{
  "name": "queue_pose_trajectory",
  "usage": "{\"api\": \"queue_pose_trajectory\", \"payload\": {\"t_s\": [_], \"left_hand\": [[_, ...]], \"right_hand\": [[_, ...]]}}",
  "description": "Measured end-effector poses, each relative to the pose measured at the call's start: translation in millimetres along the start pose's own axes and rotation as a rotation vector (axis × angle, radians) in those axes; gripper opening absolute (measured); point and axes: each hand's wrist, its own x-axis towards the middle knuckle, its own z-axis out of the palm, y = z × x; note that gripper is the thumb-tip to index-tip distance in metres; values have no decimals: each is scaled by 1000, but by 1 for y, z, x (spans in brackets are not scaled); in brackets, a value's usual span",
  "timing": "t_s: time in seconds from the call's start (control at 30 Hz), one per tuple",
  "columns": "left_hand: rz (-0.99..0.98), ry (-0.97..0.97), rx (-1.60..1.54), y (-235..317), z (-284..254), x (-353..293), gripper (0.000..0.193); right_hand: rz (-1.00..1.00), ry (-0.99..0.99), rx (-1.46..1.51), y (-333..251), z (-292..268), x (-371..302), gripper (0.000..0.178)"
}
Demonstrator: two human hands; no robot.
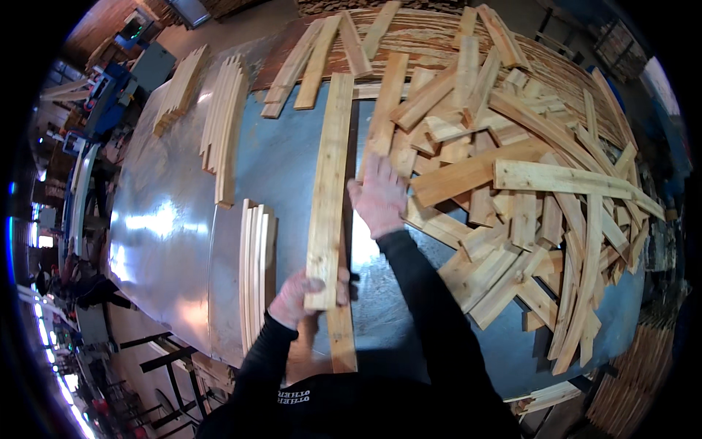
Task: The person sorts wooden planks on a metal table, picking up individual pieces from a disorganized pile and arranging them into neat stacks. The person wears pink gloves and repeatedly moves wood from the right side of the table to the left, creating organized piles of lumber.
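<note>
A long pale wooden board [330,175] lies lengthwise in front of me. My left hand [292,296] is closed around its near end, with the thumb on top. Below it shows part of a second board [341,340], running toward my body. To the right of the long board, my right hand [380,196] is spread open with its palm down. Its fingertips reach the near end of another board [387,106] at the edge of the heap; whether they touch it, I cannot tell.
A large heap of loose boards [512,190] covers the right of the metal-topped table [164,245]. Three stacks stand to the left: a near one [256,271], a middle one [225,128] and a far one [180,91]. Several boards lie on the worn brown sheet [285,58] at the back.
</note>
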Motion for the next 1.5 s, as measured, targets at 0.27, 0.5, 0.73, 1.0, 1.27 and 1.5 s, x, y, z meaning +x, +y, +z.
{"api": "queue_pose_trajectory", "payload": {"t_s": [0.27, 0.5, 0.73, 1.0, 1.27, 1.5], "left_hand": [[36, 219, -15, -35, -15, -58, 66], [47, 171, -330, -83, -72, -7, 80], [34, 208, -155, -60, -62, -28, 54], [49, 87, -180, -51, -18, -70, 66], [181, 190, 144, -89, -59, -69, 78], [-39, 349, 457, -88, -34, -87, 66]], "right_hand": [[197, -56, -302, -12, 46, 50, 78], [55, -179, 772, -38, -3, -100, 70], [-188, -485, 568, -1, -44, -235, 56], [437, -120, -200, 13, 26, 12, 110], [589, -370, 1044, -27, -55, -93, 50], [-149, -540, 646, -17, -56, -306, 74]]}}
